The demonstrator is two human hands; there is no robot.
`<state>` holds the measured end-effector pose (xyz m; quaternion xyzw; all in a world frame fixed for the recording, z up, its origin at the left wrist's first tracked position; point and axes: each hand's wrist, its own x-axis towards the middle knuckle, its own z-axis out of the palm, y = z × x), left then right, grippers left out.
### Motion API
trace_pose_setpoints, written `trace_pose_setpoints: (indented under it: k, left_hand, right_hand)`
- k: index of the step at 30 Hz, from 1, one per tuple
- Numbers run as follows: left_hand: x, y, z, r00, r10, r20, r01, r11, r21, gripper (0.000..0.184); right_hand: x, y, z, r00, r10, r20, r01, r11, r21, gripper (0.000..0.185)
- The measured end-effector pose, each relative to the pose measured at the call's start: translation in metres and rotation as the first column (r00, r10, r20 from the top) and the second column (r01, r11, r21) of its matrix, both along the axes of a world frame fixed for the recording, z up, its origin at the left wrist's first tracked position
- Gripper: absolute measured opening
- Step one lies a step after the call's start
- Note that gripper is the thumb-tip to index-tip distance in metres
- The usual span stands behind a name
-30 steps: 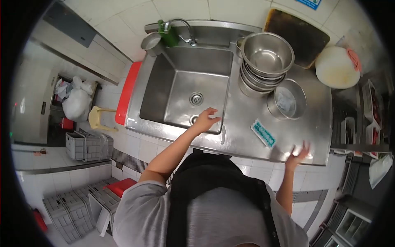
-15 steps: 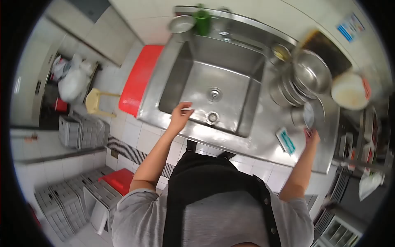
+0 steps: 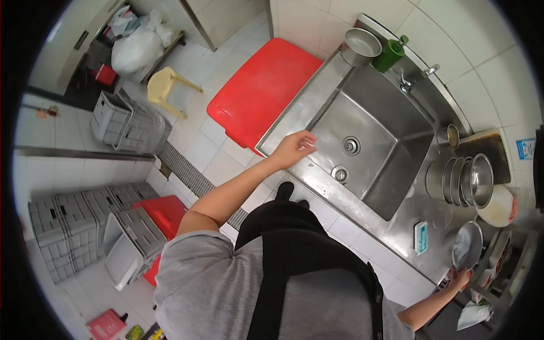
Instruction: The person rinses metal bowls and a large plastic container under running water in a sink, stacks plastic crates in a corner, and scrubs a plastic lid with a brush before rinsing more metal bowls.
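My right hand (image 3: 460,279) grips the rim of a round metal bowl (image 3: 468,245), tilted beyond the right end of the steel counter. Something whitish shows inside it, too unclear to name. My left hand (image 3: 294,150) is over the front left rim of the steel sink (image 3: 362,153), fingers loosely bent and apart, holding nothing that I can see. Between the sink and my right hand lies a small white-and-teal item (image 3: 420,238). Several nested metal bowls (image 3: 453,178) stand on the counter behind it.
Along the sink's back are a metal pot (image 3: 361,46), a green bottle (image 3: 390,54) and a faucet (image 3: 406,84). A red-lidded bin (image 3: 263,90) adjoins the sink's left side. Grey crates (image 3: 62,226) and a yellow stool (image 3: 165,88) stand on the floor. Shelving (image 3: 518,255) is at right.
The view has turned to the right. My right hand has carried the metal bowl away from the nested bowls, past the counter's right end. My left hand stays near the sink's front left rim.
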<state>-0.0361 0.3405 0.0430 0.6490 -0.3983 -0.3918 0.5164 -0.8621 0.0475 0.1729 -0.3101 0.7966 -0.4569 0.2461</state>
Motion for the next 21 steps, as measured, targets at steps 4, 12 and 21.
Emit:
trace_pose_setpoints:
  k: [4, 12, 21]
  left_hand:
    - [-0.06, -0.012, 0.003, 0.993, -0.056, -0.104, 0.047, 0.995, -0.087, 0.035]
    - [-0.115, -0.015, 0.058, 0.869, -0.309, -0.387, 0.319, 0.947, -0.041, 0.092]
    - [0.117, 0.058, 0.061, 0.692, 0.064, -0.719, -0.2, 0.974, -0.106, 0.083]
  right_hand:
    - [0.046, 0.034, 0.039, 0.932, 0.351, -0.09, -0.341, 0.934, 0.107, 0.029]
    - [0.397, 0.102, 0.039, 0.561, 0.828, 0.005, -0.807, 0.546, 0.226, 0.026]
    - [0.741, 0.157, -0.018, 0.146, 0.926, 0.347, -0.974, 0.196, -0.114, 0.024]
